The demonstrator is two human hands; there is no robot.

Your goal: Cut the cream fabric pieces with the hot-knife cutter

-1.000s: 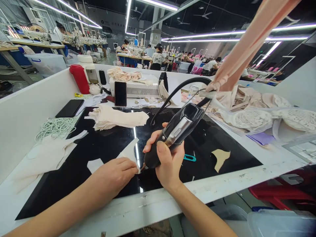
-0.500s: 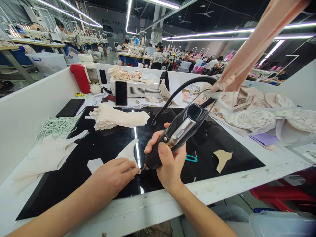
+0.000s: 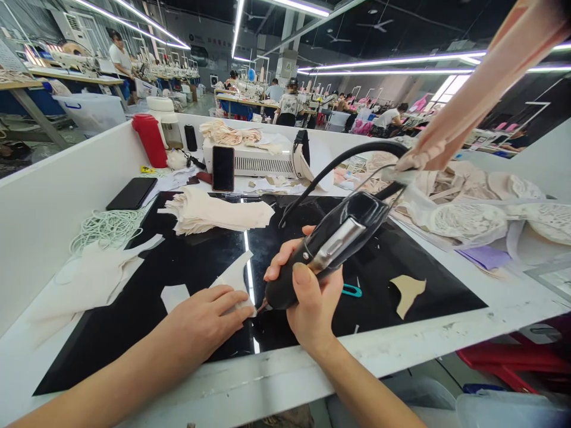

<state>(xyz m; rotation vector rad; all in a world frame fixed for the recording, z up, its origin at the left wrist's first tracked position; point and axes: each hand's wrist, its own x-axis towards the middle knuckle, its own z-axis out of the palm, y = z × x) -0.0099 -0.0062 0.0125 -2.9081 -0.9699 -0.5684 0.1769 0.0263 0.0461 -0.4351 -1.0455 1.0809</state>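
Observation:
My right hand (image 3: 314, 297) is wrapped round a black corded hand tool (image 3: 328, 249) with a silver lever on its side, the thumb on top. The tool slants down to the left, and its thin metal tip meets the edge of a white fabric piece (image 3: 236, 275). My left hand (image 3: 214, 312) lies flat over the lower part of that piece, fingers stretched out and pressing it to the black glossy board (image 3: 147, 339). The fingertips are close to the tool's tip and partly hide the fabric. A smaller white scrap (image 3: 174, 296) lies left of my left hand.
A pale fabric stack (image 3: 218, 212) lies behind my hands. At right are a teal thread snipper (image 3: 352, 290), a beige piece (image 3: 407, 293) and lace bra cups (image 3: 468, 219). A pink cloth strap (image 3: 486, 89) and black cable run to the tool. A phone (image 3: 223, 169) stands behind.
The whole view has shifted slightly to the right. Both hands, the tool and the fabric piece keep nearly the same positions on the board. A person in the far left background now stands more upright.

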